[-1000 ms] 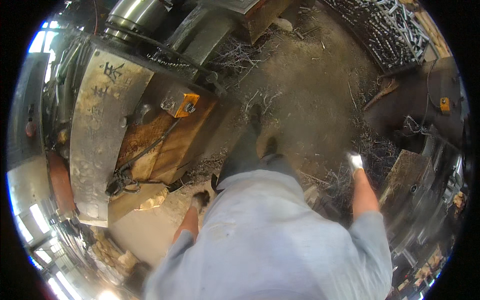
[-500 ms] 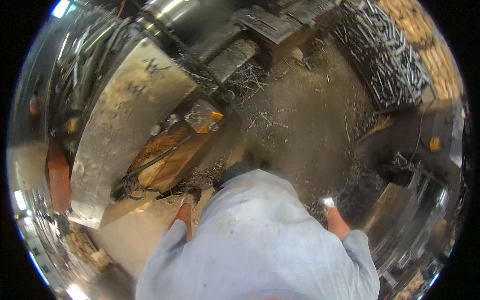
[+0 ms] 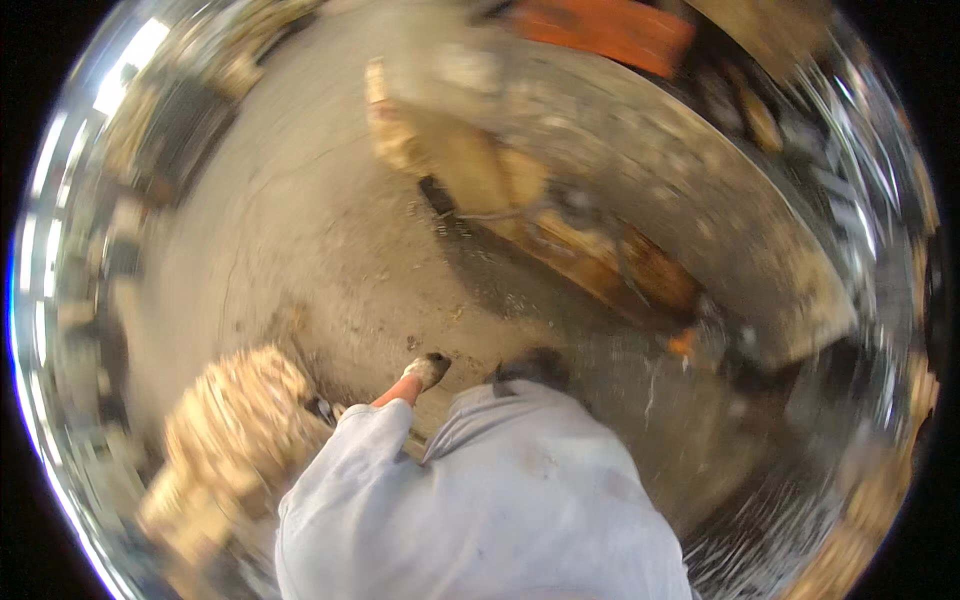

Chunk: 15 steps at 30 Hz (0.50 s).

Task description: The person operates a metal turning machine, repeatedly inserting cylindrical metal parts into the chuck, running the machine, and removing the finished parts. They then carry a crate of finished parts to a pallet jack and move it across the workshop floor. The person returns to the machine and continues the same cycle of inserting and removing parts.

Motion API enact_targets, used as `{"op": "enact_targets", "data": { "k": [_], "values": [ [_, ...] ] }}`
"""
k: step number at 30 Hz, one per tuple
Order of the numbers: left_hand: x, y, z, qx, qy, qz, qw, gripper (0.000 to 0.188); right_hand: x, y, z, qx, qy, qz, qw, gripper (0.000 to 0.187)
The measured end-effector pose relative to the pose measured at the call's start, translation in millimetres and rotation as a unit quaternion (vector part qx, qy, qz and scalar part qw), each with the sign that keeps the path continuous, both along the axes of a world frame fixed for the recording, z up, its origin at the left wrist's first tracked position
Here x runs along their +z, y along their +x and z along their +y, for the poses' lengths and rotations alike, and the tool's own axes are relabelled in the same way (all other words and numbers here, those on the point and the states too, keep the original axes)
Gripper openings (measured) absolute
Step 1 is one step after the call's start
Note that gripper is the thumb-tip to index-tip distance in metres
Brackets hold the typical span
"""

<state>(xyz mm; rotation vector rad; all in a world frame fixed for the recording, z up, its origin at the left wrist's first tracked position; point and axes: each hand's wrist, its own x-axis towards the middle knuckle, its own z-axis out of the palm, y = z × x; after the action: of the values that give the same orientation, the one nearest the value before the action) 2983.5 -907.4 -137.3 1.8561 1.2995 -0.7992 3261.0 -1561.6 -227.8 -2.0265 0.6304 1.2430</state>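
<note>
From the head view, heavily blurred, the left hand (image 3: 428, 371) hangs low over the dusty concrete floor (image 3: 300, 250), in a grimy glove (whether its fingers are spread or closed I cannot tell). The right hand is out of sight. Nearest lies a pale, rough heap of rubble (image 3: 235, 440), just beside the light sleeve (image 3: 345, 450).

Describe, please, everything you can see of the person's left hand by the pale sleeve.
The left hand shows at the end of a bare, reddish forearm that comes out of a pale grey-blue sleeve. It looks covered by a dirty, whitish glove or grime; the blur hides which. It hangs low over the dusty concrete floor, pointing up and right in the picture, beside a dark shoe. Whether it holds anything, or whether the fingers are curled, cannot be told. A blurred tan heap lies to its left.
</note>
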Motion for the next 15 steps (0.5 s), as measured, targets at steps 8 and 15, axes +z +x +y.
{"op": "enact_targets", "data": {
  "k": [8, 15],
  "values": [
    [28, -226, -192, -0.158, -0.103, 0.123, 0.974, 0.045, -82, 164, 80, 0.071, 0.068, -0.072, 0.993, 0.036],
    [4, -294, -237, 0.371, -0.058, 0.077, 0.924, 0.060, -88, 116, 279, 0.575, -0.105, -0.106, 0.804, 0.052]
  ]
}}
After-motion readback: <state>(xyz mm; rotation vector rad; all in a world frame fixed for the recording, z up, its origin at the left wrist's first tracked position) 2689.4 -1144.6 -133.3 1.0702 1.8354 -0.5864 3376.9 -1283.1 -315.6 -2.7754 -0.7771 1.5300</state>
